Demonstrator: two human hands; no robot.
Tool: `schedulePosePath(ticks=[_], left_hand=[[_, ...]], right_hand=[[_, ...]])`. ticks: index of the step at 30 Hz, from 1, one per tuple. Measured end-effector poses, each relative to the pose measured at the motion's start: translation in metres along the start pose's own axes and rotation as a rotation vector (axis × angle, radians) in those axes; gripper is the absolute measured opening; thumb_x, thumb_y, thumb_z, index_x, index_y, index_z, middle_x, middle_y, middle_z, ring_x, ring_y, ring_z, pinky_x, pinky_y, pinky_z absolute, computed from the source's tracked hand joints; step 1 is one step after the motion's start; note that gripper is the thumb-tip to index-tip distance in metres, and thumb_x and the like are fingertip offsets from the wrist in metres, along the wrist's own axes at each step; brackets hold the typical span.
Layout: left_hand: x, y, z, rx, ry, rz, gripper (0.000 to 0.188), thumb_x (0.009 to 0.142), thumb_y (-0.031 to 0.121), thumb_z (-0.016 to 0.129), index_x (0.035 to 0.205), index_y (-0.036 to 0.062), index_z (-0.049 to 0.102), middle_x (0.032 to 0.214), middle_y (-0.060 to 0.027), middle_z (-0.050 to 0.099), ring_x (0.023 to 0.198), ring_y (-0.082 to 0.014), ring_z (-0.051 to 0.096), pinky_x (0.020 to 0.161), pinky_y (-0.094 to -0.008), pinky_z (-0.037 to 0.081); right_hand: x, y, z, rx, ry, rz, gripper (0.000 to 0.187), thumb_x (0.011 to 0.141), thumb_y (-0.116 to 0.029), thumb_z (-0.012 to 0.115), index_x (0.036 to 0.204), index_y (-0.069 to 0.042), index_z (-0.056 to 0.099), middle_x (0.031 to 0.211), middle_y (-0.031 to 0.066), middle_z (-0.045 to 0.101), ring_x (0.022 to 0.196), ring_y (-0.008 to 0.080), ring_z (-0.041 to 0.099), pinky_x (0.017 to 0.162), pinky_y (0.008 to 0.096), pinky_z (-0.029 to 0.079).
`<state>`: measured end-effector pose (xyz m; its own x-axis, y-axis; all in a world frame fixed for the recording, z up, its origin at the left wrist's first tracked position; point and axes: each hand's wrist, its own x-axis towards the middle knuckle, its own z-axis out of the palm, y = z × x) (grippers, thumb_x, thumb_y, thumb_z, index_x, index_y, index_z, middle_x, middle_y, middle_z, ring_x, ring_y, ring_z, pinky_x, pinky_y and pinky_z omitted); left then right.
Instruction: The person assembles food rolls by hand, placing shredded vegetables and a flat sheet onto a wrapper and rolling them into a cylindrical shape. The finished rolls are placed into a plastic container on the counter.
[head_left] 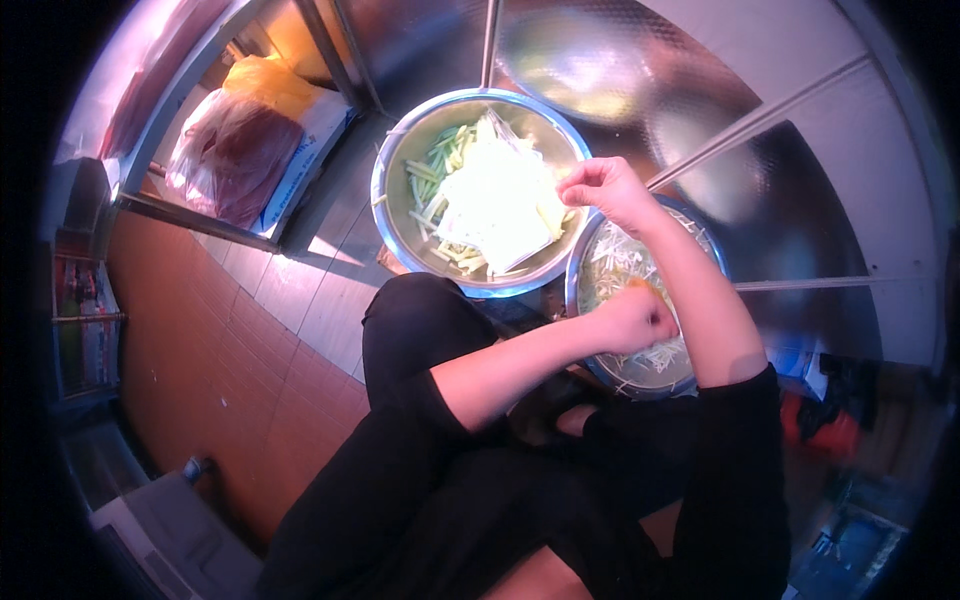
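A large metal bowl [382, 205] holds pale green and whitish cut stems [430, 185]; glare washes out their middle. Beside it on the right stands a smaller metal bowl [600, 378] with thin white strands [612, 255] in it. Over the smaller bowl, my left hand [632, 318] is curled closed, with a bit of orange-yellow showing behind it; what the fingers hold is hidden. My right hand [608, 190] hovers at the right rim of the large bowl, its thumb and fingers pinched together. Anything in that pinch is too small to make out.
A metal rack [195, 220] at the upper left carries a bag-wrapped bundle [240, 150]. Shiny metal panels [620, 60] rise behind the bowls. My bent knee [420, 310] is close to the large bowl. A grey box [175, 535] sits at the lower left, a red object [820, 425] at the right.
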<state>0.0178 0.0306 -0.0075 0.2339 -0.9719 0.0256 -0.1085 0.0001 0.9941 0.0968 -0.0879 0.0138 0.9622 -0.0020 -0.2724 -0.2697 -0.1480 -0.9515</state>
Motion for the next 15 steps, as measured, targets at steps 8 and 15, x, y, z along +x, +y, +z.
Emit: schedulePosePath(ticks=[8, 15], left_hand=[[0.005, 0.008, -0.049, -1.251, 0.815, 0.071, 0.031, 0.092, 0.025, 0.058, 0.117, 0.0080, 0.051, 0.101, -0.0040, 0.059, 0.090, -0.0123, 0.056, 0.082, -0.0277, 0.046], [-0.003, 0.023, -0.048, -1.164, 0.440, 0.186, 0.047, 0.090, 0.034, 0.065, 0.123, 0.0066, 0.047, 0.111, -0.0051, 0.057, 0.103, -0.0166, 0.057, 0.090, -0.0308, 0.044]], right_hand=[[-0.062, -0.026, -0.029, -0.081, 0.223, -0.266, 0.010, 0.081, 0.003, 0.068, 0.091, 0.002, 0.067, 0.087, 0.0067, 0.069, 0.081, 0.0126, 0.065, 0.078, 0.0263, 0.053], [-0.125, -0.026, -0.012, 0.025, 0.217, -0.303, 0.010, 0.080, 0.011, 0.062, 0.085, 0.002, 0.063, 0.087, 0.0034, 0.059, 0.084, 0.0121, 0.061, 0.076, 0.0247, 0.050]])
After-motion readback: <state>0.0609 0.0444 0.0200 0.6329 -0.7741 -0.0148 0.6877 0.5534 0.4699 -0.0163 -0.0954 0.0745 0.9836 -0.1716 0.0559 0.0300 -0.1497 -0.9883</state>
